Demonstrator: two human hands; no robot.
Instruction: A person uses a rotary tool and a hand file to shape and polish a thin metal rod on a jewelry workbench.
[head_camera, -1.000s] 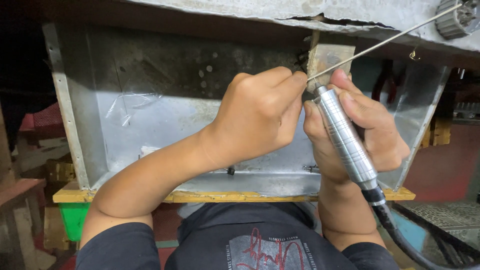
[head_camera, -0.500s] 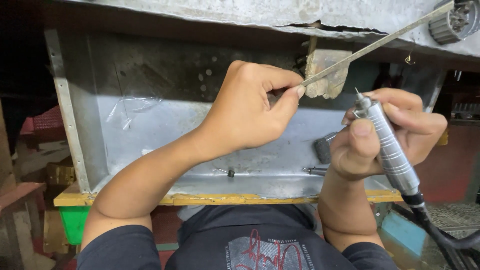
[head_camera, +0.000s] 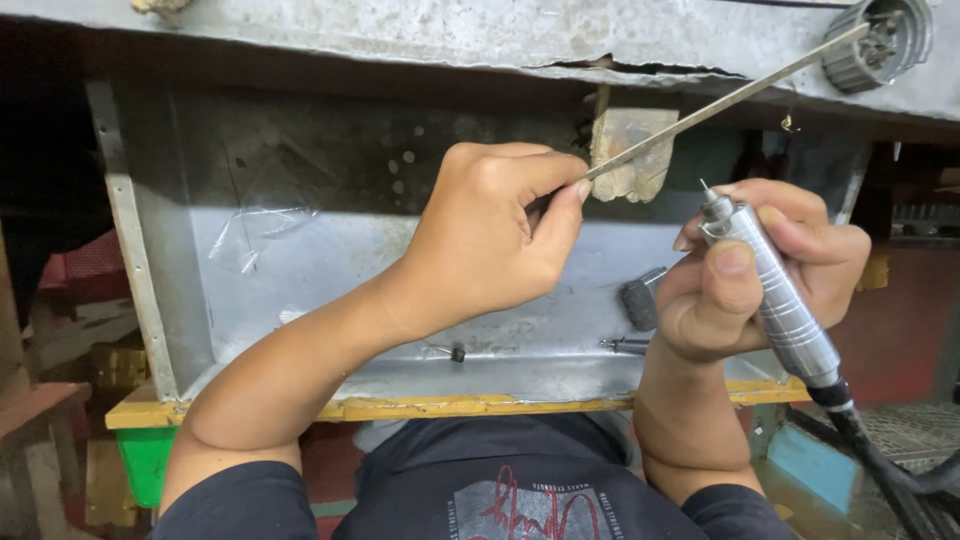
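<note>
Currently mid-job: left hand (head_camera: 490, 240) pinched thin metal rod (head_camera: 720, 103) over tray (head_camera: 300, 300); right hand (head_camera: 770, 270) clamped rotary handpiece (head_camera: 770, 290), tip clear of rod. No contact; finished work not discernible.

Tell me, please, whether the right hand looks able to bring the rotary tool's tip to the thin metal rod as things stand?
Probably yes. The right hand holds the rotary handpiece tip-up just below the thin metal rod, which the left hand pinches; only open air shows between them.
</note>
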